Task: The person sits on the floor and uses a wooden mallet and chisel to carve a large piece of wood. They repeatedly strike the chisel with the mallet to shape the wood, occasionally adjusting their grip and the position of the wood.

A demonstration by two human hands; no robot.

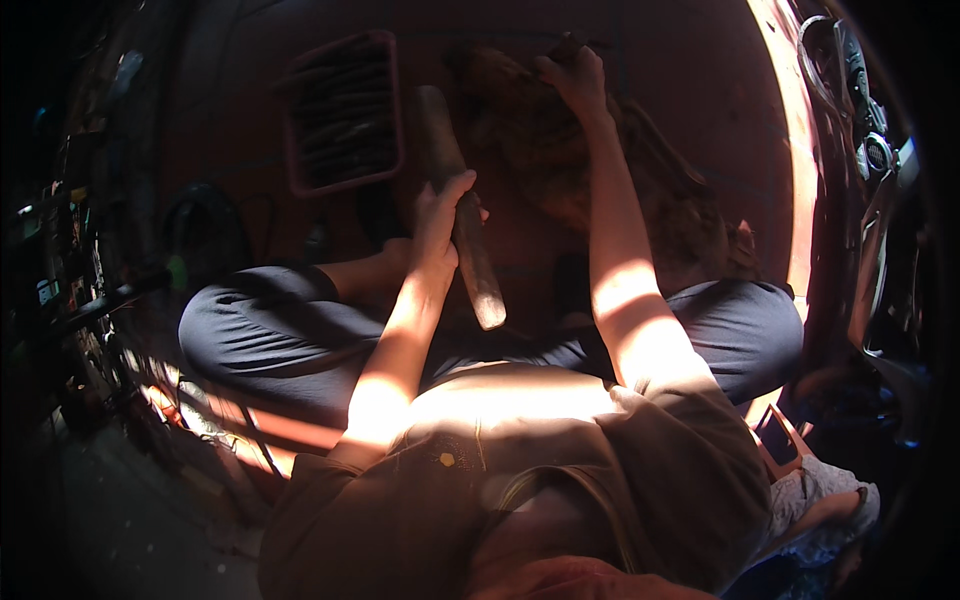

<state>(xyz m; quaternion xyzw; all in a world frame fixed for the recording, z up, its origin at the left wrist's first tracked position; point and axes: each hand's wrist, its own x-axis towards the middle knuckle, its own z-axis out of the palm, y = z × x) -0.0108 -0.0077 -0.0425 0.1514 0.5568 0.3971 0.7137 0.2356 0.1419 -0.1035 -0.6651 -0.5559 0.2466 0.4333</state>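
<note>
My left hand (437, 222) is wrapped round the middle of a thick, round wooden stick (480, 265). The stick slants, with its pale cut end toward my body and its darker end pointing away. Farther off to the right, my right hand (577, 80) is closed at the far edge of a brown, crumpled heap (545, 140) on the floor. Something small and dark shows at its fingers, too shadowed to name. Beyond the stick on the left stands a pink rectangular basket (400, 110) filled with several dark, long pieces lying side by side.
I sit cross-legged on a reddish tiled floor (240, 90), my dark-trousered knees to either side. A dark rounded object (205, 225) stands left of the basket. Cluttered items line both sides. Patterned grey cloth (815, 500) and a bare limb show at lower right.
</note>
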